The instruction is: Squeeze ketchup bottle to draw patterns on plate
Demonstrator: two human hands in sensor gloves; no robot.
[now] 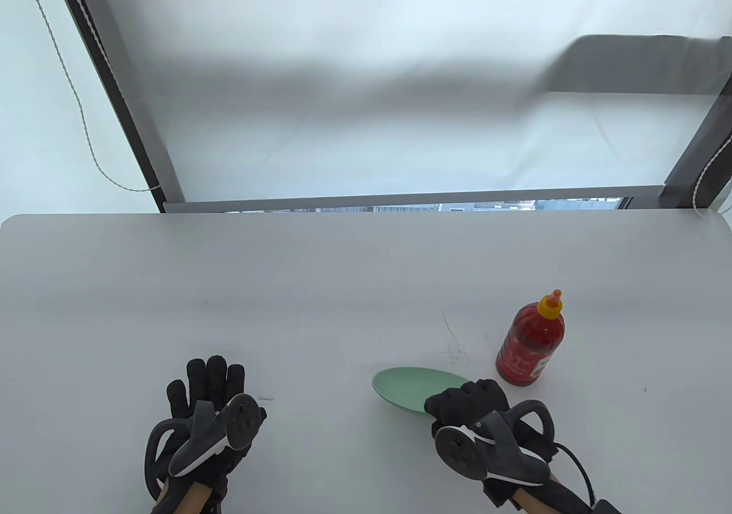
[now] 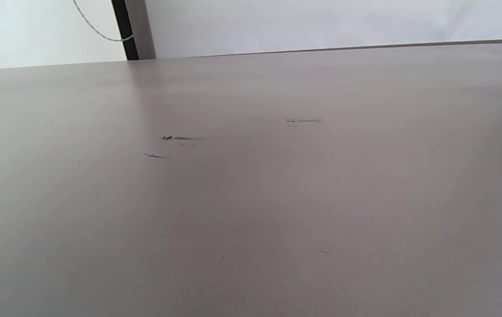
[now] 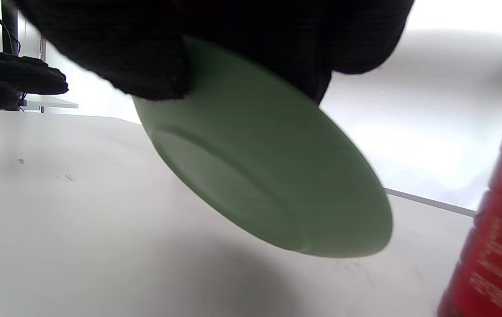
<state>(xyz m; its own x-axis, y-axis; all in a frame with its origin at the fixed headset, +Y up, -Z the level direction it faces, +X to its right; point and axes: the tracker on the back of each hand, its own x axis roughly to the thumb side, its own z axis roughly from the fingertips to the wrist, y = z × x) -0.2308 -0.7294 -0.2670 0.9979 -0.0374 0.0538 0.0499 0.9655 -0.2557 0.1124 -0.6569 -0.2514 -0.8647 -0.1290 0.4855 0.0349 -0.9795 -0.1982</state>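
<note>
A pale green plate (image 1: 409, 387) is held above the table, tilted, by my right hand (image 1: 466, 402), which grips its near rim. In the right wrist view the plate's underside (image 3: 251, 185) fills the middle, lifted off the table, with my gloved fingers (image 3: 154, 57) over its top edge. A red ketchup bottle (image 1: 532, 339) with a yellow cap stands upright just right of the plate; it also shows at the right edge of the right wrist view (image 3: 497, 229). My left hand (image 1: 209, 391) rests flat on the table at the near left, fingers spread, holding nothing.
The grey table (image 1: 286, 297) has small dark marks (image 1: 454, 342) beyond the plate. Its far edge (image 1: 366, 215) meets a window frame. The left wrist view shows bare tabletop (image 2: 251, 185) with faint scuffs.
</note>
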